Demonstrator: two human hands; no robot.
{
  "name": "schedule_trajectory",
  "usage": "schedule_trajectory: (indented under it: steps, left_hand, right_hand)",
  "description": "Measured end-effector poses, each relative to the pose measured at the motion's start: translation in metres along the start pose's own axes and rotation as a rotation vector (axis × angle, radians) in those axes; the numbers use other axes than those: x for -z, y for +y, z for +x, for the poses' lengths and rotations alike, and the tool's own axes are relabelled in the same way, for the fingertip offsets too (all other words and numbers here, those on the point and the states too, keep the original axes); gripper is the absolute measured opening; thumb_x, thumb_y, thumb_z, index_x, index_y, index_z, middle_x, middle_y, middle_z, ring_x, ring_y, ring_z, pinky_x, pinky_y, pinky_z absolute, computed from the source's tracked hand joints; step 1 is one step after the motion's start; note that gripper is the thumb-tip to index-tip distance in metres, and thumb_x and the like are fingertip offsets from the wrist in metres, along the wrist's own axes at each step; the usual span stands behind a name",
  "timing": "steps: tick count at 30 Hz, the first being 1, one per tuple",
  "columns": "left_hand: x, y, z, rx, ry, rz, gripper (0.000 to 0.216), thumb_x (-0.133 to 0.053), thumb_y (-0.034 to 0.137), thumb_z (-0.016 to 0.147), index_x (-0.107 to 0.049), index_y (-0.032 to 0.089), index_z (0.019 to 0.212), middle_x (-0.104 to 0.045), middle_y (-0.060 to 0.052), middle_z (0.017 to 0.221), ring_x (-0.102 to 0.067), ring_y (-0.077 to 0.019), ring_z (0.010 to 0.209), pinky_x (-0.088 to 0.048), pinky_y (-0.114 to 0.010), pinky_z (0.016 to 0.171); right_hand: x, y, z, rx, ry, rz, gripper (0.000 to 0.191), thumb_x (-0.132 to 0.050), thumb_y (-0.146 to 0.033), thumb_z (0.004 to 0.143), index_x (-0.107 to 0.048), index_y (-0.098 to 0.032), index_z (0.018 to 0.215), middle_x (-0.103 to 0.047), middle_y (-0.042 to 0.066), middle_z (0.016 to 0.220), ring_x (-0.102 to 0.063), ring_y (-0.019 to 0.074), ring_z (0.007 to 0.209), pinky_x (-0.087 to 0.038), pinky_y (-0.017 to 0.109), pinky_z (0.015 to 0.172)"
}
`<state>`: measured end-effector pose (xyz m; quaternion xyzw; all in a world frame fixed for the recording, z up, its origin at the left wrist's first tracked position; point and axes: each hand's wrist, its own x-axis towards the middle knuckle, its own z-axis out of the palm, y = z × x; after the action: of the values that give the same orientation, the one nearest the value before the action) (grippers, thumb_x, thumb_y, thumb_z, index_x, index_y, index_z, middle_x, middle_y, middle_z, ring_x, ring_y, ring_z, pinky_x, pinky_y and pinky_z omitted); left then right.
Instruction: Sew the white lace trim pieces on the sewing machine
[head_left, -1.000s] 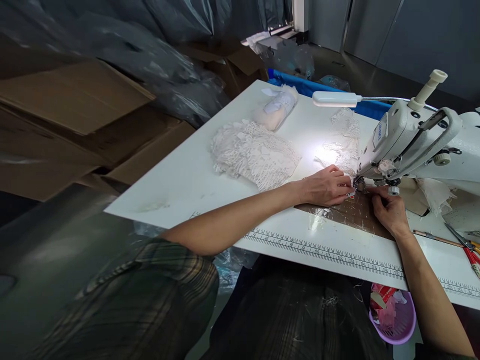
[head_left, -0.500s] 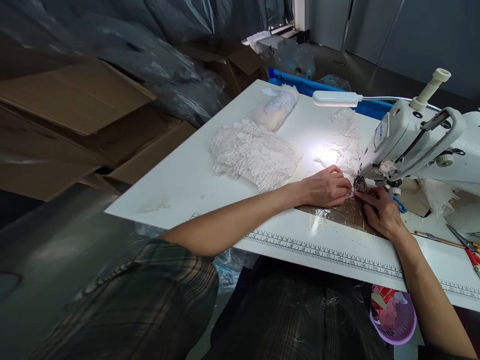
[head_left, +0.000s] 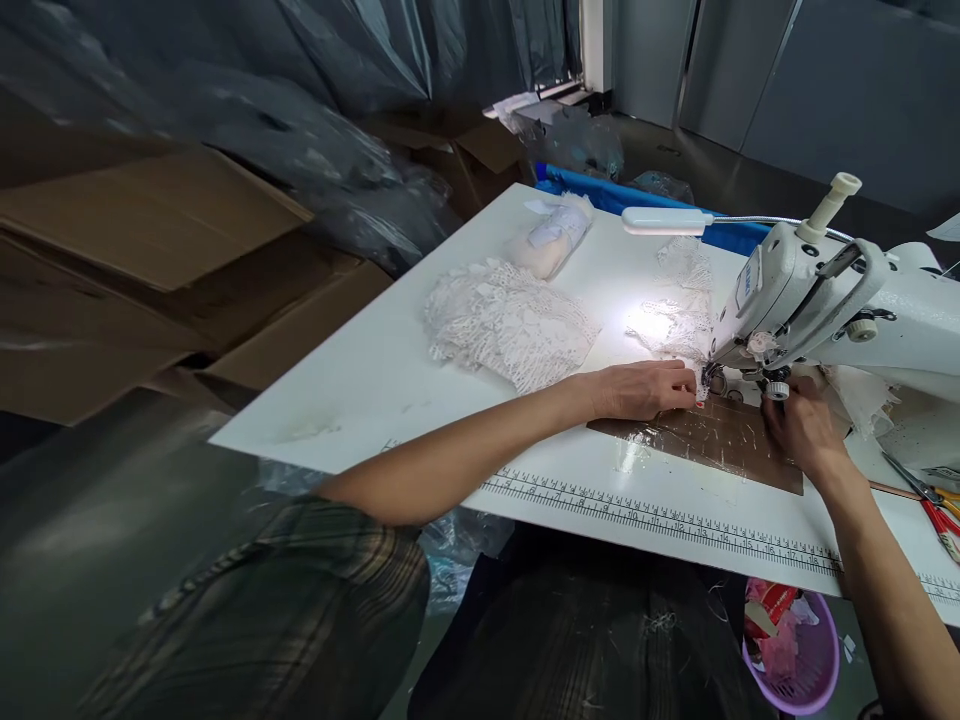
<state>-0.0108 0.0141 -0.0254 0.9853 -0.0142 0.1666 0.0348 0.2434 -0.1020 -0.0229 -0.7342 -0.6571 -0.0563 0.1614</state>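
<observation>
My left hand [head_left: 651,390] is closed, with its curled fingertips pinching the edge of a white lace piece [head_left: 684,325] just left of the needle area. The white sewing machine [head_left: 772,290] stands over that edge, and the lace spreads away behind it under the lamp's glow. Right of the presser foot, my right hand [head_left: 808,428] is bent with its fingers curled in; the machine head partly covers them, and what they hold is hidden. Under both hands lies a brown, shiny plate [head_left: 720,445] with loose thread bits on it.
A heap of white lace [head_left: 510,320] and a wrapped pale roll [head_left: 555,240] lie on the white table [head_left: 360,390]. Scissors [head_left: 911,478] rest at far right. A lamp [head_left: 667,221] reaches over the lace. Below is a purple basket [head_left: 821,670]; cardboard boxes [head_left: 150,220] stand left.
My right hand has left the lace at the needle and moved right, over the spot where a blue tool lay. My left hand stays at the lace edge. The view has shifted slightly.
</observation>
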Motion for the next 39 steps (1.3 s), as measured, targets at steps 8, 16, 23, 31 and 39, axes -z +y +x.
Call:
schedule_trajectory:
  steps: [8, 16, 23, 31, 39]
  left_hand:
    - [-0.01, -0.001, 0.006, 0.148, 0.159, -0.241, 0.022, -0.052, 0.01, 0.091, -0.07, 0.014, 0.103, -0.073, -0.011, 0.103, -0.064, -0.0182, 0.093, -0.055, -0.035, 0.085]
    - [0.001, 0.002, 0.023, 0.673, 0.157, -0.664, 0.018, -0.072, 0.02, 0.08, -0.06, 0.015, 0.093, -0.073, -0.003, 0.086, -0.067, -0.0136, 0.079, -0.052, -0.027, 0.071]
    - [0.003, -0.012, 0.022, 0.855, 0.166, -1.143, 0.03, -0.074, 0.024, 0.073, -0.052, 0.017, 0.092, -0.072, -0.002, 0.076, -0.067, -0.0135, 0.072, -0.049, -0.028, 0.07]
    - [0.002, -0.018, 0.021, 0.848, 0.126, -1.209, 0.037, -0.074, 0.028, 0.069, -0.051, 0.017, 0.096, -0.07, -0.002, 0.078, -0.066, -0.0154, 0.079, -0.049, -0.031, 0.078]
    - [-0.009, -0.023, 0.017, 0.707, 0.133, -1.099, 0.032, -0.063, 0.024, 0.076, -0.047, 0.017, 0.102, -0.072, -0.004, 0.082, -0.066, -0.0144, 0.074, -0.048, -0.028, 0.065]
  right_hand:
    - [0.033, -0.024, -0.035, -0.143, -0.146, 0.462, 0.043, -0.036, -0.061, 0.094, -0.05, -0.023, 0.078, -0.061, 0.005, 0.063, -0.056, 0.0179, 0.055, -0.044, 0.03, 0.053]
    - [0.009, -0.055, -0.039, 0.162, -0.184, 0.129, 0.047, -0.028, -0.051, 0.099, -0.061, -0.019, 0.09, -0.07, 0.009, 0.074, -0.062, 0.0202, 0.061, -0.035, 0.029, 0.054]
    - [-0.006, -0.061, -0.005, 0.033, -0.209, -0.146, 0.049, -0.031, -0.049, 0.101, -0.067, -0.016, 0.101, -0.07, 0.009, 0.071, -0.059, 0.0209, 0.057, -0.025, 0.03, 0.052]
    - [-0.004, -0.074, 0.002, -0.04, -0.231, -0.191, 0.042, -0.036, -0.046, 0.102, -0.066, -0.017, 0.108, -0.074, 0.01, 0.089, -0.065, 0.0219, 0.074, -0.027, 0.03, 0.057]
    - [-0.007, -0.077, 0.007, 0.061, -0.131, -0.161, 0.043, -0.036, -0.046, 0.101, -0.066, -0.016, 0.1, -0.07, 0.01, 0.079, -0.06, 0.0208, 0.07, -0.024, 0.029, 0.057]
